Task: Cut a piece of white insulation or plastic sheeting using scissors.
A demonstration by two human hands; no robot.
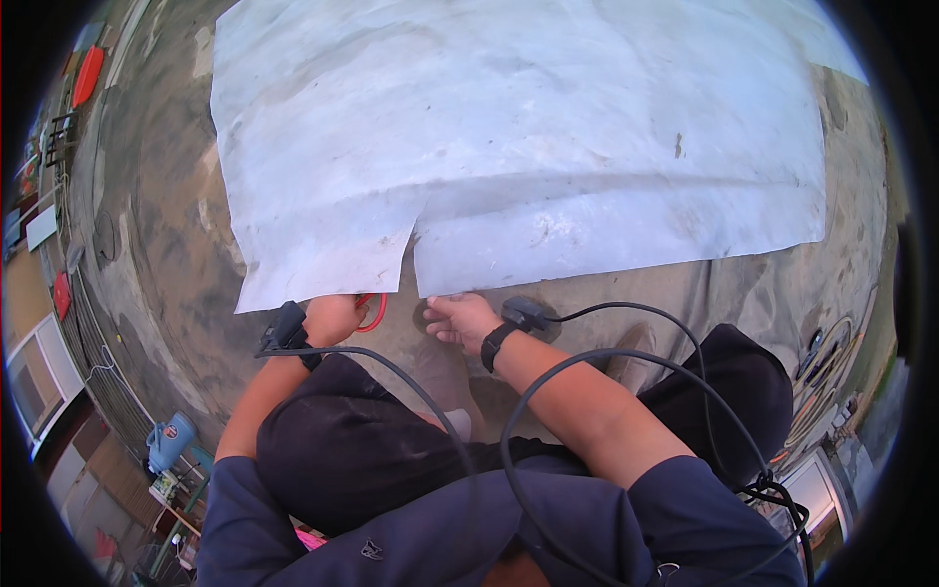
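A large white sheet [528,127], which looks like plastic, lies on the ground before me. From its near edge a slit runs inward, parting a narrower flap [328,256] on the left from the wider part on the right. My left hand [335,318] is closed at the flap's near edge around scissors with a red loop handle [374,315]; their blades are hidden. Fingers of my right hand [463,318] are curled together at the near corner of the wider part, pinching its edge. Both wrists wear dark straps with small black devices.
Black cables [626,354] loop over my right arm and knee. My shoes [634,357] stand on the concrete ground [156,196] close to the sheet. At the left are a blue jug-like container [170,440] and a red object [88,76]. Coiled hoses [827,367] lie at the right.
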